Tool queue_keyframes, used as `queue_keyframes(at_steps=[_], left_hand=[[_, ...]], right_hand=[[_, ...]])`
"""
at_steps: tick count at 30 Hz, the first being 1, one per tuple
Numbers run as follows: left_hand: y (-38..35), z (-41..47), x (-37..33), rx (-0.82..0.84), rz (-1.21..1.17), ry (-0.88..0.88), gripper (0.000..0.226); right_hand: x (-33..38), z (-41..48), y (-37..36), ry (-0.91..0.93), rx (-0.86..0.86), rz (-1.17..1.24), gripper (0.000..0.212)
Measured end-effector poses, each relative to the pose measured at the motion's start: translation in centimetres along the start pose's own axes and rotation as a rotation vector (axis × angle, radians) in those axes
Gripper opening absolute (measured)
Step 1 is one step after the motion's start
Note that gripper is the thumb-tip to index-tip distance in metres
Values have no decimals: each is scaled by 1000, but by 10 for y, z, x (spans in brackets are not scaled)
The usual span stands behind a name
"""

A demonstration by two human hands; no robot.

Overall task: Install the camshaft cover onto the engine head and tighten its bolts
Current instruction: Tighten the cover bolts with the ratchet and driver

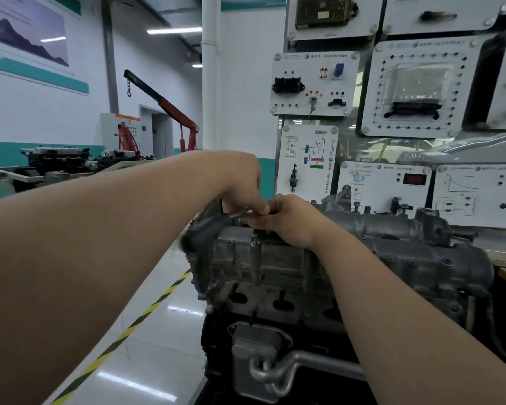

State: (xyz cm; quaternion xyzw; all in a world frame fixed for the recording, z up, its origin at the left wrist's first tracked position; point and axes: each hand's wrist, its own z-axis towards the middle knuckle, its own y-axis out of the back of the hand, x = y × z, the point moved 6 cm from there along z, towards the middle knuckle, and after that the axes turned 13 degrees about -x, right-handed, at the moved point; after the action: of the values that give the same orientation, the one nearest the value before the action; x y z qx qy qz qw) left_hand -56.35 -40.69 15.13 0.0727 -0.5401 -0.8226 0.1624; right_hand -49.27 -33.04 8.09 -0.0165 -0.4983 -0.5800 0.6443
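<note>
The grey camshaft cover (392, 229) lies on top of the engine head (289, 270). At the cover's left end my left hand (240, 182) grips a ratchet wrench (211, 226), whose dark handle is blurred and points down to the left. My right hand (289, 220) holds the wrench's head over a bolt (255, 238) that stands up from the cover's near edge. The socket is hidden under my fingers.
Behind the engine stands a board of white training panels (313, 83). A red engine hoist (170, 112) and other engines (56, 162) are at the far left. A yellow-black floor stripe (123, 334) runs left of the stand. A metal pipe (289, 366) sticks out below the head.
</note>
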Motion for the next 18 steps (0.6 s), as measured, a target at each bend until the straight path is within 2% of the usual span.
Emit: queue_keyframes(at_steps=[5,12,18], left_hand=[[-10,3,-13,83,15,102,41],[4,-3,-5,67,-34,-40,40],[4,-2,-5,84,-67,-95,42]], right_hand=[[-5,2,1,-20,-2,-26,18],[-4,2,-1,18,-33,-49,26],[0,2,1,17,0,-13,22]])
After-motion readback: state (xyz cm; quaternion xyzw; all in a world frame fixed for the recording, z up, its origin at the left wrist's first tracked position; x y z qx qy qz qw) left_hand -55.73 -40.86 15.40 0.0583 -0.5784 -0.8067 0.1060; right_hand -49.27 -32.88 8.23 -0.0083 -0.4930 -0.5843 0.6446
